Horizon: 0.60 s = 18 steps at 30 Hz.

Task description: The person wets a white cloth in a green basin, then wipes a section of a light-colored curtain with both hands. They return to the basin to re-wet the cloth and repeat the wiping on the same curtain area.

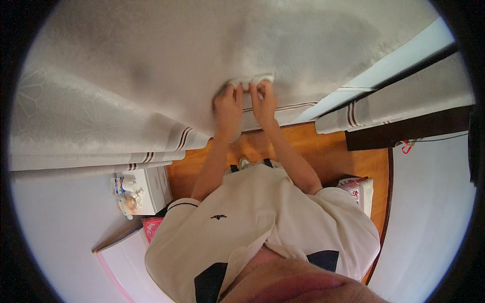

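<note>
A grey-beige curtain [182,75] with brown stripes near its hem hangs in front of me. My left hand [229,104] is raised before it, the thumb and fingers pinching a bunched white piece of fabric [246,80]. Close beside it, my right hand [264,103] grips the same whitish bunch at its right end. Whether this fabric is part of the curtain or a separate cloth, I cannot tell. Both hands are slightly blurred.
More striped curtain folds [159,132] hang at left, and another curtain panel [401,91] at right. A white bedside cabinet [157,189] holds tissues and a cup. Behind me at left lies a bed [129,261]. The floor [303,140] is wooden.
</note>
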Each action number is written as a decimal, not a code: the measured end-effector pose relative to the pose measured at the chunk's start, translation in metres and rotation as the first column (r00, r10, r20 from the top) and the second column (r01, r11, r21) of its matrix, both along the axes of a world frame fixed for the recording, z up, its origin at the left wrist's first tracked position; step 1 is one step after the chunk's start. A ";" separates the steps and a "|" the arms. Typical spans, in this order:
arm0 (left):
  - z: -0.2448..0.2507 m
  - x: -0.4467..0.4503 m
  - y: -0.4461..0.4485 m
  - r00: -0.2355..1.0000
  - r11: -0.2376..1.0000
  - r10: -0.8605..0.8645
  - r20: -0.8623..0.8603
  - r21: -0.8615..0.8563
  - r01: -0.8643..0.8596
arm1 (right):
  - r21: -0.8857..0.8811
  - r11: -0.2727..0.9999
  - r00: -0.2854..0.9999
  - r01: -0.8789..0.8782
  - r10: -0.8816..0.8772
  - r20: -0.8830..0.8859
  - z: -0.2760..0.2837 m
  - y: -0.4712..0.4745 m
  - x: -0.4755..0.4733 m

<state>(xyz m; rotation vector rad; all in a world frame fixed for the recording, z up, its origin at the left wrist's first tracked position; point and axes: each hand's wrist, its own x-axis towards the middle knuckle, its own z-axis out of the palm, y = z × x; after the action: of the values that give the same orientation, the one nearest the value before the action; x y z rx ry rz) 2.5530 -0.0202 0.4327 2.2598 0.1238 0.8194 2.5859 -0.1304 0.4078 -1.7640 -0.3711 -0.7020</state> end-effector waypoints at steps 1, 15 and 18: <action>0.026 0.002 0.001 0.998 0.999 0.031 0.063 0.021 -0.033 | 0.008 1.000 0.996 -0.003 0.002 0.085 0.031 0.003 0.004; 0.024 -0.003 0.003 0.987 0.999 -0.045 -0.154 0.014 0.047 | -0.001 1.000 0.998 -0.012 0.012 0.065 0.004 0.005 0.005; -0.043 -0.004 -0.003 0.994 0.998 -0.069 -0.087 -0.011 0.068 | -0.034 0.999 0.997 0.012 -0.015 -0.076 -0.050 0.000 -0.007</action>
<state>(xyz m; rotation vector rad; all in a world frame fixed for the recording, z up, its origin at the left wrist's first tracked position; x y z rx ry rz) 2.5492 -0.0229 0.3900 2.2801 0.0899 0.6830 2.5791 -0.1304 0.3577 -1.8212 -0.3210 -0.6388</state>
